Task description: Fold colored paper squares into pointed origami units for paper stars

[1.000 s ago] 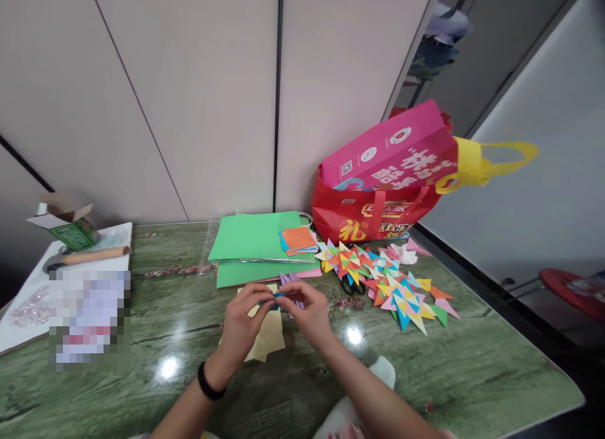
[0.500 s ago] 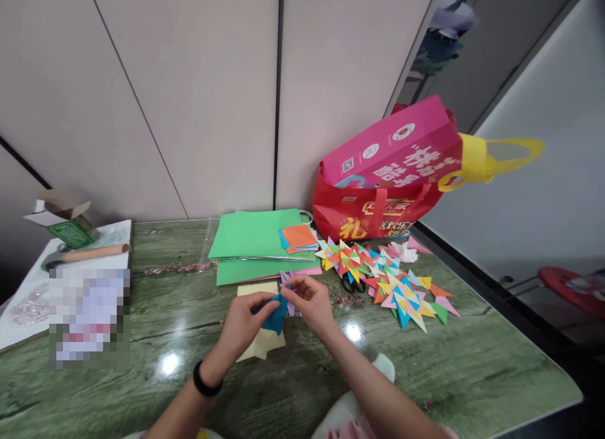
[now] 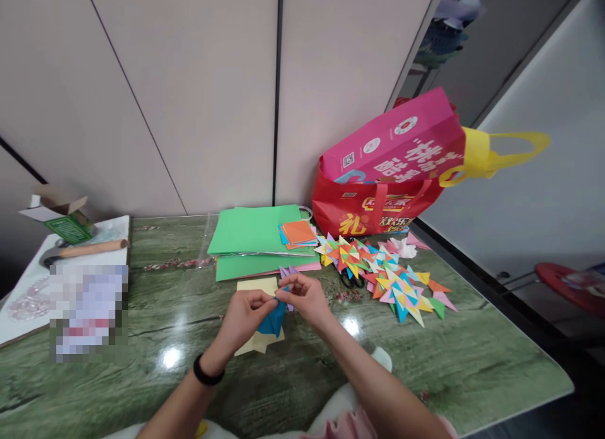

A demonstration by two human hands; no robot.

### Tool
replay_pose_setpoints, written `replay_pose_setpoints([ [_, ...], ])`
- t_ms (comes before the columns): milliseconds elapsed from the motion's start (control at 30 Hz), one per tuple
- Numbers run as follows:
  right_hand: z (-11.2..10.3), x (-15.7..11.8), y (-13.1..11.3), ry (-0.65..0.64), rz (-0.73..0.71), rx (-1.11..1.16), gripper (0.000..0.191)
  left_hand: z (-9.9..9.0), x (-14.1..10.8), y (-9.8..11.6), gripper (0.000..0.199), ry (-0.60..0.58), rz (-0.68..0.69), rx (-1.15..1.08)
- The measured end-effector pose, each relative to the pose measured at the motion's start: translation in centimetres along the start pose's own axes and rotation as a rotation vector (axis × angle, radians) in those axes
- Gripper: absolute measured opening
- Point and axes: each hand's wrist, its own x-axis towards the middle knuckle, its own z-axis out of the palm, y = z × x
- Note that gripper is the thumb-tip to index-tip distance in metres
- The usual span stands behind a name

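Observation:
Both hands pinch a blue piece of folded paper [image 3: 273, 320] between thumbs and forefingers. My left hand [image 3: 248, 314], below a black wristband, grips its upper left side. Its upper corner is in the fingertips of my right hand [image 3: 305, 298]. Beneath the blue paper lie pale yellow paper sheets [image 3: 255, 286], partly covered by my hands. Behind my right hand sits a purple folded paper piece [image 3: 287, 273], mostly hidden.
Green paper sheets [image 3: 255, 228] lie behind, with small coloured squares [image 3: 299, 233] on top. Folded paper stars [image 3: 401, 294] and black-handled scissors [image 3: 352, 280] are at right, before a red bag [image 3: 350, 206]. A hammer-like tool [image 3: 85, 251] and a green box [image 3: 70, 226] lie left.
The blue paper has turned, and more of its face shows below my fingers. My fingertips have come closer together at its top edge. The view has shifted slightly.

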Motion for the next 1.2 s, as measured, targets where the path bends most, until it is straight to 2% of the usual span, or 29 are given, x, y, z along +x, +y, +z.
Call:
replay_pose_setpoints([
  [167,-0.2,0.1,0.1,-0.015,0.060,-0.017,0.025,-0.1,0.1,0.0,0.025,-0.023,-0.125,-0.057],
  [367,-0.1,0.2,0.2,-0.048,0.035,-0.012,0.046,-0.2,0.5,-0.3,0.028,0.113,-0.125,-0.248],
  [500,0.2,0.0,0.2,-0.022,-0.013,-0.084,0.031,-0.3,0.6,-0.4,0.027,0.199,-0.067,-0.325],
  [600,0.5,-0.4,0.1,0.011,-0.091,-0.204,0.016,-0.3,0.5,-0.3,0.026,0.140,-0.033,-0.340],
  [733,0.4,-0.8,-0.4,0.037,-0.229,-0.345,0.007,-0.5,0.5,-0.2,0.025,0.092,0.033,-0.272],
  [933,0.3,-1.1,-0.8,0.059,-0.458,-0.478,0.006,-1.0,0.6,0.1,0.017,0.170,0.064,-0.177],
  [1067,0.4,-1.2,-0.9,0.058,-0.492,-0.491,0.006,-0.8,0.5,0.5,0.011,0.185,0.090,-0.167],
  [1200,0.4,-1.2,-1.1,0.059,-0.460,-0.467,0.004,-0.8,0.4,0.6,0.013,0.194,0.095,-0.144],
])
